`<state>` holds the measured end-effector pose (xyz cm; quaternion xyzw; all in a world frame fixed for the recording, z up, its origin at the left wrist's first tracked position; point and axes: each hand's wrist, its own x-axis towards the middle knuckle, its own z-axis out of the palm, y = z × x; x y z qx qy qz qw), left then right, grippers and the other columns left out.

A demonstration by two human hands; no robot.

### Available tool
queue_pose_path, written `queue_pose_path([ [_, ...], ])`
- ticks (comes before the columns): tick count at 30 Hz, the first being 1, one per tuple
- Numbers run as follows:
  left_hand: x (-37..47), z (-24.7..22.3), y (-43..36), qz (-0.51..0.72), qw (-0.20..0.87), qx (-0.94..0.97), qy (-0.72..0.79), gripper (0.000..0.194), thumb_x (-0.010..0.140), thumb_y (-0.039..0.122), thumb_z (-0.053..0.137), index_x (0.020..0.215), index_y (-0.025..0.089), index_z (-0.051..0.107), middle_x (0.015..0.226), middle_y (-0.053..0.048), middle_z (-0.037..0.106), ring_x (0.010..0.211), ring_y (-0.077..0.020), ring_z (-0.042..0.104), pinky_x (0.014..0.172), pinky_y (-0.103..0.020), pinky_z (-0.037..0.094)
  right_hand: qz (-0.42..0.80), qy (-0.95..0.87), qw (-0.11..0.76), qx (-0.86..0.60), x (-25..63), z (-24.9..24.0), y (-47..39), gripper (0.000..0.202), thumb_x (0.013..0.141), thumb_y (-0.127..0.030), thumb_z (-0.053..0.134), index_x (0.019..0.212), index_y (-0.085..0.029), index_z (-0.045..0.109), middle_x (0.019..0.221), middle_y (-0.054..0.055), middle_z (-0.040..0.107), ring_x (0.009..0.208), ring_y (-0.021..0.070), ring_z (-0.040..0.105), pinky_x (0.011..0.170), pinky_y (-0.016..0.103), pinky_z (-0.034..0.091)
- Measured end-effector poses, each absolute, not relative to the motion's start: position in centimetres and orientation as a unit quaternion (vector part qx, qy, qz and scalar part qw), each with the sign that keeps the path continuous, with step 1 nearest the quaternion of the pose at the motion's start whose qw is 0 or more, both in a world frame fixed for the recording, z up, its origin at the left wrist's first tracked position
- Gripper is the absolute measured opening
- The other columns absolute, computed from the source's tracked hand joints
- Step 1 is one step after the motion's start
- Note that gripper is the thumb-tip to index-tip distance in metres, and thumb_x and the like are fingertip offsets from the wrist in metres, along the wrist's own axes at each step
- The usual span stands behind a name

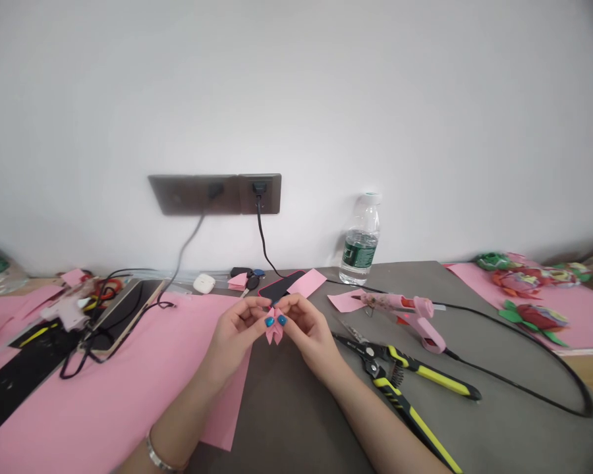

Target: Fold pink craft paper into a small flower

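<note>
A small piece of folded pink paper [275, 332] is pinched between my two hands, above the near part of the grey table. My left hand [237, 332] is closed on its left side, thumb and fingertips together. On the other side my right hand [309, 332] grips it the same way, the two thumbs almost touching. The fingers hide the paper's upper part; its lower end spreads into pointed tips. Beyond the hands lie a dark phone [278, 289] and a pink paper strip [307, 283].
Right of my hands are yellow-and-black pliers [400, 368] and a pink glue gun [400, 306], its cord looping right. A water bottle [360, 243] stands by the wall. Large pink paper [143, 382] spreads left, with a second phone [128, 313]. Paper flowers [538, 316] lie far right.
</note>
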<state>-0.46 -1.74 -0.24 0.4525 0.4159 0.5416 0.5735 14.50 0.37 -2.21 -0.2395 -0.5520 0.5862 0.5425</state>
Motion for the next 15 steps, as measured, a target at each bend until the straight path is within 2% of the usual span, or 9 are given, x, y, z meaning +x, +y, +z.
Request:
queue_pose_path([
  [5, -0.5, 0.2, -1.7, 0.518, 0.533, 0.537, 0.399, 0.01, 0.083, 0.024, 0.066, 0.085, 0.019, 0.058, 0.077, 0.001, 0.062, 0.067, -0.0119, 0.06, 0.066, -0.024, 0.049, 0.581, -0.539, 0.553, -0.258, 14.3, -2.5, 0.4, 0.025, 0.084, -0.037, 0.068, 0.099, -0.022, 0.057, 0.077, 0.0, 0.055, 0.065, 0.0127, 0.053, 0.06, 0.025, 0.045],
  [7, -0.5, 0.5, -1.8, 0.483, 0.49, 0.59, 0.422, 0.007, 0.086, 0.022, 0.061, 0.08, 0.018, 0.059, 0.079, 0.0, 0.061, 0.07, -0.0128, 0.061, 0.069, -0.025, 0.05, 0.565, -0.545, 0.558, -0.27, 14.3, -2.6, 0.5, 0.022, 0.083, -0.037, 0.069, 0.093, -0.022, 0.056, 0.077, -0.001, 0.054, 0.065, 0.0126, 0.052, 0.059, 0.024, 0.044],
  [10, -0.6, 0.7, -2.1, 0.462, 0.441, 0.628, 0.446, 0.007, 0.087, 0.02, 0.056, 0.085, 0.018, 0.062, 0.086, -0.004, 0.061, 0.078, -0.0162, 0.062, 0.073, -0.027, 0.052, 0.565, -0.545, 0.555, -0.275, 14.5, -2.5, 0.7, 0.022, 0.081, -0.038, 0.07, 0.08, -0.02, 0.056, 0.074, -0.001, 0.053, 0.062, 0.0113, 0.049, 0.056, 0.023, 0.042],
  [15, -1.7, 0.6, -2.1, 0.432, 0.297, 0.739, 0.423, 0.016, 0.086, 0.022, 0.06, 0.098, 0.023, 0.071, 0.108, -0.009, 0.056, 0.104, -0.0237, 0.057, 0.088, -0.035, 0.049, 0.671, -0.452, 0.519, -0.277, 14.8, -2.4, 1.0, 0.023, 0.075, -0.037, 0.076, 0.079, -0.018, 0.063, 0.067, -0.003, 0.057, 0.053, 0.0085, 0.048, 0.05, 0.02, 0.04],
])
